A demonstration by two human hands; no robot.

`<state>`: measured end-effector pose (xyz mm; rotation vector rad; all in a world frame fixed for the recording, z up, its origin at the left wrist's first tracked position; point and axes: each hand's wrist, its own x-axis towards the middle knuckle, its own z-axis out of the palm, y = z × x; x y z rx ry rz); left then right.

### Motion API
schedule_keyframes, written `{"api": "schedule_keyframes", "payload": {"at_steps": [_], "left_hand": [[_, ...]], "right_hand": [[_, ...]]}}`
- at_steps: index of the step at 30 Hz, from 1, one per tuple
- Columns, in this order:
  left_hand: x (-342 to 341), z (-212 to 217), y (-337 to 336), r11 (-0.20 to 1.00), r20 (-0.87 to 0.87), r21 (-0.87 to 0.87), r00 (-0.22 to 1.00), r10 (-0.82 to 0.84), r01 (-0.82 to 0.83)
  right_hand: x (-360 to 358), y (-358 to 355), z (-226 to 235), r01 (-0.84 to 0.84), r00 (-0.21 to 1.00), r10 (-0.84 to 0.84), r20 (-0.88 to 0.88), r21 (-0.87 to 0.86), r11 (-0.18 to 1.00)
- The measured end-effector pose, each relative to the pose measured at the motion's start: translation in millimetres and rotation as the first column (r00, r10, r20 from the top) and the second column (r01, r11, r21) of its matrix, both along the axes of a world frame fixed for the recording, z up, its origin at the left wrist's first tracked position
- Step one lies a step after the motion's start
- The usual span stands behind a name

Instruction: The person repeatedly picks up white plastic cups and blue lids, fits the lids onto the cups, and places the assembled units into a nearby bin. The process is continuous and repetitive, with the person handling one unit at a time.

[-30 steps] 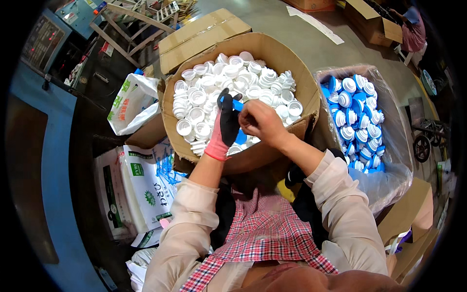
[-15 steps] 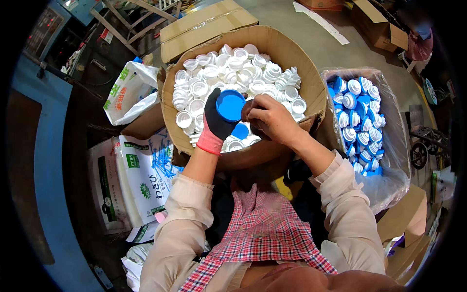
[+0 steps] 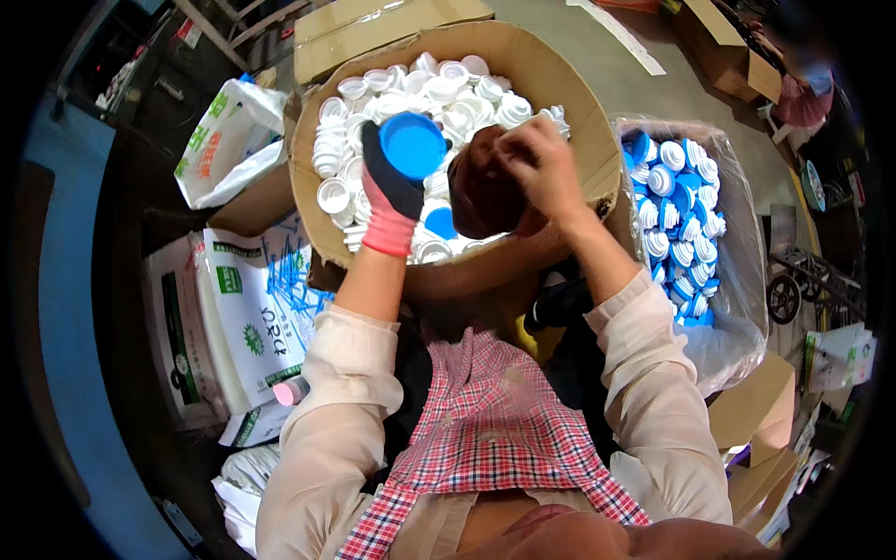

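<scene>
My left hand (image 3: 390, 187), in a black and pink glove, is closed round the edge of a round blue plastic lid (image 3: 413, 146), whose hollow side faces up. Beside it, my bare right hand (image 3: 543, 161) pinches the top of a dark brown cloth (image 3: 487, 191), which hangs bunched just right of the lid. Both hands are over a big round-sided cardboard box (image 3: 569, 89) full of white plastic caps (image 3: 341, 149). Another blue lid (image 3: 441, 222) rests on those caps below my hands, partly covered by the cloth.
On the right, a plastic-lined box (image 3: 742, 271) holds several blue-and-white stepped caps (image 3: 686, 201). A white plastic bag (image 3: 229, 140) and a printed sack (image 3: 247, 308) with blue strips lie at the left. A closed carton (image 3: 383, 33) stands behind. Another person (image 3: 803, 93) sits at the far right.
The brown cloth, mostly hidden before, now hangs in full view from my right hand, which has drawn away from the lid. My left hand still holds the lid. The view has shifted slightly.
</scene>
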<state>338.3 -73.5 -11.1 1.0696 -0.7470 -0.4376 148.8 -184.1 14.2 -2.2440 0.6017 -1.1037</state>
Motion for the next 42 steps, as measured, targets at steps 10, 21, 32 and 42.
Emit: {"api": "schedule_keyframes", "payload": {"at_steps": [10, 21, 32, 42], "left_hand": [[70, 34, 39, 0.819, -0.613, -0.466, 0.545, -0.572, 0.336], [87, 43, 54, 0.648, -0.508, -0.653, 0.407, -0.759, 0.393], [48, 52, 59, 0.692, -0.496, -0.504, 0.483, -0.721, 0.517], [13, 47, 33, 0.631, -0.491, -0.586, 0.397, -0.776, 0.508]], "right_hand": [[91, 8, -79, -0.345, 0.516, 0.551, -0.655, 0.430, 0.834], [166, 30, -241, -0.301, 0.256, 0.424, -0.869, 0.345, 0.889], [64, 37, 18, -0.690, 0.707, 0.447, 0.548, 0.671, 0.270], [9, 23, 10, -0.764, 0.641, 0.112, 0.759, 0.646, -0.006]]}}
